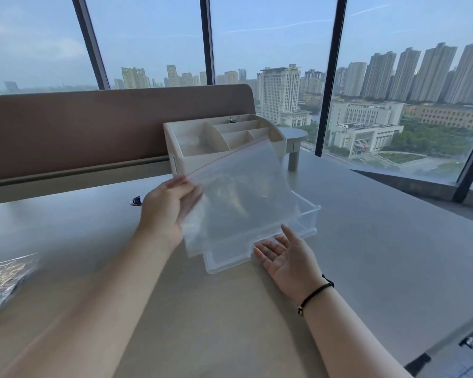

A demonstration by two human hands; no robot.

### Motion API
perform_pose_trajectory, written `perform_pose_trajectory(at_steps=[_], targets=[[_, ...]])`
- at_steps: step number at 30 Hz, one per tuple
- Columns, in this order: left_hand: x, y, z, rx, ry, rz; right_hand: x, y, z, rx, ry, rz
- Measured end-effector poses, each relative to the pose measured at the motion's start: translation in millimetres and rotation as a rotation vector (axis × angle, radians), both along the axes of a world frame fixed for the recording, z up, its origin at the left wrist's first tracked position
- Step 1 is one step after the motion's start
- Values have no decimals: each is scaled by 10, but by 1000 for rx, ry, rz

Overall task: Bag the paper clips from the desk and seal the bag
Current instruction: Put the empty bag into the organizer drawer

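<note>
My left hand (165,207) pinches the left edge of an empty clear zip bag (241,197) and holds it up over the pulled-out clear drawer (260,255) of a cream desk organizer (194,148). The bag's zip strip runs along its upper edge, with a thin red line. My right hand (287,257) lies palm up on the desk just right of the drawer's front, fingers spread, holding nothing. At the far left edge lies another clear bag (3,279) with gold and silver paper clips inside, blurred.
The grey desk (380,241) runs to a brown partition (93,126) at the back and to windows on the right. A small round grey stand (294,148) sits behind the organizer. A black binder clip (234,120) sticks out of its rear compartment. A metal grommet (137,200) lies left.
</note>
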State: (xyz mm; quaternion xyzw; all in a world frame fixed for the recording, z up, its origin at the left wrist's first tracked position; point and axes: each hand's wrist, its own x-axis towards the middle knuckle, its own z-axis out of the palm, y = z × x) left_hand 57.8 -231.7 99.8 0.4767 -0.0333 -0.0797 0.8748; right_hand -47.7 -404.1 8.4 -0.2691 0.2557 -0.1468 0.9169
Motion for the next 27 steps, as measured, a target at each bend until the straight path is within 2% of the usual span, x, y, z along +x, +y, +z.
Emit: perform_pose_trajectory(at_steps=[2, 4, 6, 8, 11, 19, 23, 25, 27], targets=[[85, -266, 34, 18, 24, 18, -18, 19, 7, -21, 9, 1], [199, -478, -40, 142, 0, 57, -17, 22, 10, -21, 9, 0], [327, -620, -192, 482, -164, 148, -17, 22, 26, -9, 9, 0], [390, -676, -308, 863, -410, 229, -16, 21, 35, -7, 15, -4], [492, -687, -381, 1149, -681, 213, -9, 17, 19, -20, 9, -7], [346, -765, -336, 2001, -1154, -11, 16, 3, -4, -40, -12, -9], [349, -790, -368, 2260, -1183, -97, 21, 6, 2, -42, -14, -4], [373, -801, -385, 2339, -1127, -147, 20, 7, 10, -39, -20, -6], [428, -791, -419, 2335, -1022, -223, 15, 7, 16, -35, -22, -5]])
